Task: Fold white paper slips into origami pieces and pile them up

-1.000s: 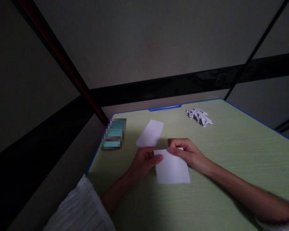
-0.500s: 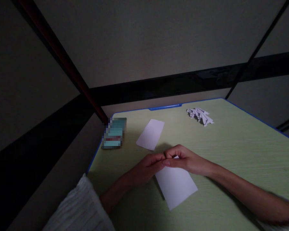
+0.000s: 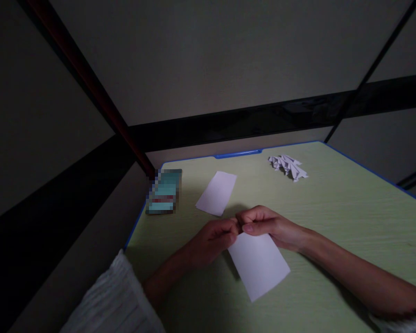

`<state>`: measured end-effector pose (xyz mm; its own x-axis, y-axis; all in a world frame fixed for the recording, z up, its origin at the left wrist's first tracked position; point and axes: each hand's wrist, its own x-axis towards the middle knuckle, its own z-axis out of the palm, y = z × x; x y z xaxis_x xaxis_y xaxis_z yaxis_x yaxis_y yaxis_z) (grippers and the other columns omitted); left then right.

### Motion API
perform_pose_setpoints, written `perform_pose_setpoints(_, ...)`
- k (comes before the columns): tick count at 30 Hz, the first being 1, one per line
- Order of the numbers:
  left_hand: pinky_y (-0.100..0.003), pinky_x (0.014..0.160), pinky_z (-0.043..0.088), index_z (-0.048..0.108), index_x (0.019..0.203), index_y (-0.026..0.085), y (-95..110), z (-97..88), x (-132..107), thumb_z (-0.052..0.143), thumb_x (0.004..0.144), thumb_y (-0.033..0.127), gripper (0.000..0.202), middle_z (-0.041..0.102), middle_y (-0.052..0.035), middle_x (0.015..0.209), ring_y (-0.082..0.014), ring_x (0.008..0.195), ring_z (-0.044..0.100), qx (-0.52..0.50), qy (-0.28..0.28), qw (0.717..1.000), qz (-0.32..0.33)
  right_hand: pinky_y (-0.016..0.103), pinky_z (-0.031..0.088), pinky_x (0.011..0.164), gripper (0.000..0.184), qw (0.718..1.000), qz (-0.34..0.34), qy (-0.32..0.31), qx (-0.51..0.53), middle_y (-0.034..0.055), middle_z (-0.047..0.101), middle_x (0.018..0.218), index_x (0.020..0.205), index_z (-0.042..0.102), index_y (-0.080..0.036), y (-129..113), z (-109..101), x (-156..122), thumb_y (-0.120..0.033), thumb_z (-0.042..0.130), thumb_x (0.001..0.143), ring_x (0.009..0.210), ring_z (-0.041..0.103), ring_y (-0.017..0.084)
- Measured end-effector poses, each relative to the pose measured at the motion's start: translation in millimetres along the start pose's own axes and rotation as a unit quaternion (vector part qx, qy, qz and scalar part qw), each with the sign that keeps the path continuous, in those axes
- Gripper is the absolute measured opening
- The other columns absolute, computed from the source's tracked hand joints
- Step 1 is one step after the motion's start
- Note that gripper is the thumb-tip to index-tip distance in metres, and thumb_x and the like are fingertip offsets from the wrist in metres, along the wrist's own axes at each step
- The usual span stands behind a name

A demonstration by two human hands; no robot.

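Observation:
A white sheet of paper (image 3: 260, 266) is held by its far edge between both hands, its near corner pointing toward me. My left hand (image 3: 217, 240) pinches the far left corner, thumb on top. My right hand (image 3: 268, 226) grips the same edge just to the right, with its thumb pressed on the paper and its fingers curled underneath. The two hands meet knuckle to knuckle, so the paper's far edge is mostly hidden. Beyond them, another white piece of paper (image 3: 217, 193) lies flat on the table.
A cluster of folded white paper pieces (image 3: 287, 166) sits at the back right of the light green table (image 3: 346, 203). At the left edge lies a pixelated, teal rectangular object (image 3: 164, 192). A blue handle (image 3: 238, 154) runs along the far edge, close to the wall.
The held paper has shifted slightly to the right. My right thumb has slid right, away from the left hand's fingertips, while both hands keep their grip.

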<state>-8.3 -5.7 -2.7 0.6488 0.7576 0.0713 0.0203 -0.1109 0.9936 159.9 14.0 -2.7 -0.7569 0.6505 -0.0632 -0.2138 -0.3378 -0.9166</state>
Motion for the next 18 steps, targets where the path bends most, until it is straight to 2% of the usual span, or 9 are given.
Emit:
perform_pose_setpoints(3,-0.022,0.054,0.026,0.036,0.052,0.016,-0.7,0.5,1.4,0.046,0.071,0.036,0.030,0.036,0.0021,0.059,-0.0094,0.057,0.032,-0.059,0.014,0.998,0.010,0.018,0.018,0.036,0.032,0.998,0.001,0.004,0.056,-0.0061,0.037,0.047,0.046,0.040,-0.013,0.0,-2.0,0.1,-0.027,0.063,0.063,0.040,0.031,0.004)
perform_pose_setpoints(8,-0.019,0.045,0.022,0.041,0.052,0.014,-1.5,2.0,0.2,0.053,0.066,0.032,0.026,0.040,0.0012,0.060,-0.0070,0.051,0.032,-0.187,0.062,0.980,-0.043,0.018,0.023,0.037,0.032,0.994,-0.001,0.032,0.107,-0.0049,0.039,0.047,0.045,0.042,-0.013,-2.6,-3.6,-2.3,-0.027,0.066,0.059,0.041,0.036,0.005)
perform_pose_setpoints(12,-0.021,0.054,0.032,0.046,0.047,0.013,1.8,0.2,1.0,0.054,0.061,0.026,0.021,0.048,-0.0036,0.076,-0.0105,0.062,0.042,-0.274,0.098,0.956,-0.026,0.017,0.024,0.038,0.029,0.993,-0.008,0.063,0.102,-0.0053,0.040,0.049,0.048,0.044,-0.012,-6.8,-5.7,-3.4,-0.027,0.068,0.057,0.041,0.037,0.004)
perform_pose_setpoints(15,-0.023,0.057,0.032,0.047,0.047,0.012,-0.5,-2.1,3.4,0.053,0.061,0.026,0.021,0.048,-0.0041,0.072,-0.0118,0.064,0.043,-0.248,0.107,0.963,-0.013,0.017,0.021,0.038,0.033,0.995,-0.032,0.084,0.037,-0.0062,0.038,0.047,0.046,0.041,-0.013,-7.3,-5.7,-0.9,-0.029,0.064,0.062,0.040,0.034,0.003)
perform_pose_setpoints(16,-0.023,0.056,0.032,0.046,0.047,0.013,-2.3,-2.5,4.1,0.053,0.062,0.029,0.024,0.046,-0.0028,0.066,-0.0115,0.062,0.041,-0.226,0.113,0.967,-0.004,0.017,0.019,0.038,0.034,0.996,-0.034,0.088,0.005,-0.0067,0.036,0.045,0.046,0.039,-0.013,-6.7,-4.8,0.3,-0.030,0.062,0.064,0.039,0.032,0.003)
perform_pose_setpoints(18,-0.023,0.052,0.028,0.046,0.054,0.014,-5.9,-2.0,5.0,0.049,0.067,0.037,0.027,0.041,0.0004,0.058,-0.0105,0.056,0.037,-0.156,0.104,0.982,-0.024,0.018,0.018,0.038,0.033,0.994,-0.025,0.090,-0.058,-0.0073,0.035,0.045,0.048,0.038,-0.014,-5.3,-2.2,2.5,-0.031,0.059,0.067,0.040,0.029,0.003)
